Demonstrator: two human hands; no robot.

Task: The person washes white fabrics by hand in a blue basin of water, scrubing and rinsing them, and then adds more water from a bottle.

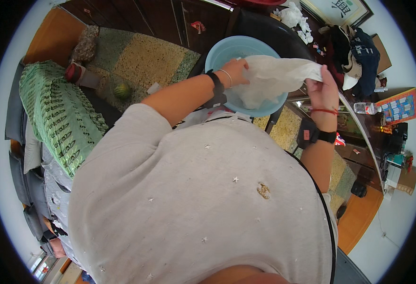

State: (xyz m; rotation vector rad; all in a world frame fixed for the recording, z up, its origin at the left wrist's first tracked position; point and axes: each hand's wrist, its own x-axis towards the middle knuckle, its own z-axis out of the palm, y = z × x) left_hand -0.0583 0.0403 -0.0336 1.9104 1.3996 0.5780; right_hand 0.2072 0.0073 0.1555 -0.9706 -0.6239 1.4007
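A thin, wet-looking white cloth (279, 74) stretches over a light blue plastic basin (217, 53), its lower part hanging into the basin. My left hand (234, 72), a pale bracelet and a black strap at its wrist, grips the cloth's left edge above the basin with curled fingers. To the right of the rim, my right hand (323, 85) pinches the other end between thumb and fingers. That wrist carries a red cord and a black strap with a small box. The cloth hides much of the basin's inside.
The basin rests by a black chair (261, 25). A watermelon (122, 91) lies on the tiled floor at left, near a green patterned cover (62, 117). Crumpled white tissues (294, 17), folded clothes (360, 53) and a plastic bottle (365, 108) sit on the dark furniture at right.
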